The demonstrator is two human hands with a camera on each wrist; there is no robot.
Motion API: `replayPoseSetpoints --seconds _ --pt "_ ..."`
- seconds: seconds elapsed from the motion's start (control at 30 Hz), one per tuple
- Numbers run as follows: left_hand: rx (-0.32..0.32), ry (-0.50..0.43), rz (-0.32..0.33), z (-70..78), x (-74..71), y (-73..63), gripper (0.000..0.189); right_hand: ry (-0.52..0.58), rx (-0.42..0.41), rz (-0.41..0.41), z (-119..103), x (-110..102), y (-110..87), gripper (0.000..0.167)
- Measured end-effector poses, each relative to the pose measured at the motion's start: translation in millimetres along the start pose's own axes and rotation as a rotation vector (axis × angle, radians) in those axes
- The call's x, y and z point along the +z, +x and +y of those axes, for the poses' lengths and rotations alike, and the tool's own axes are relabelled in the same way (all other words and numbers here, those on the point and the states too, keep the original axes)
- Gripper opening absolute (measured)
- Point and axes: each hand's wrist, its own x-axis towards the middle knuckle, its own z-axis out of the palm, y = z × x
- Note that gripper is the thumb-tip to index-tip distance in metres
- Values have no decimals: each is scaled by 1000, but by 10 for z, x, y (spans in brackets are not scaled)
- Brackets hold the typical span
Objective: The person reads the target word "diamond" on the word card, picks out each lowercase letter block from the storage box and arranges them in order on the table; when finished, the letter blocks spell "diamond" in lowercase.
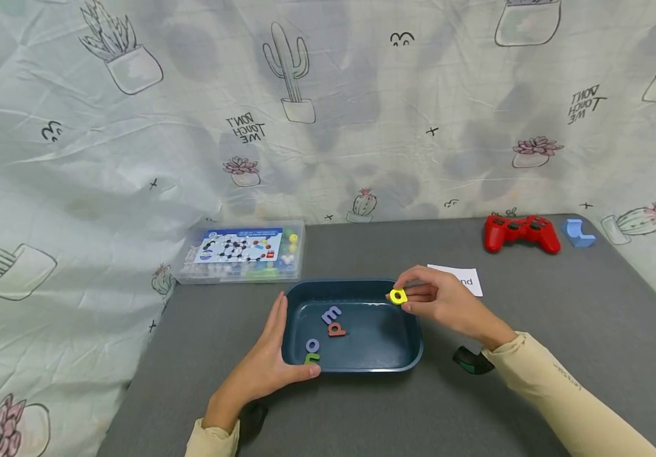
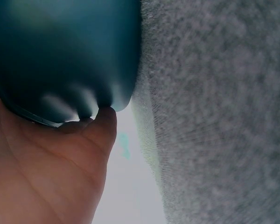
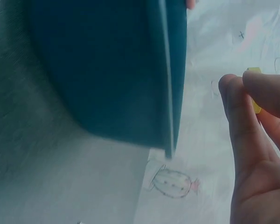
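Yellow and rounded, a letter-shaped piece (image 1: pixel 403 299) is pinched in the right hand (image 1: pixel 441 299) over the far right corner of a dark-teal rectangular tray (image 1: pixel 370 339) — the left hand (image 1: pixel 268 363) grips its left end. Inside lie a purple m (image 1: pixel 331 315), reddish letter (image 1: pixel 336 333), purple o (image 1: pixel 308 346) and green letter (image 1: pixel 312 357).

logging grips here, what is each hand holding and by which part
The right hand pinches a yellow letter by its edge, between thumb and fingers. The left hand holds the blue tray by its left end, thumb at the near rim.
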Motion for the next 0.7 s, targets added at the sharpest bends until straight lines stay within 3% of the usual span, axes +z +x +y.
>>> replayPoseSetpoints --seconds 0.33,0.7 --pt "16 -3 0 -3 -3 -5 140 34 102 34 97 -236 -219 28" --pt "-2 6 -1 5 -14 -4 140 54 146 86 292 -408 -433 30"
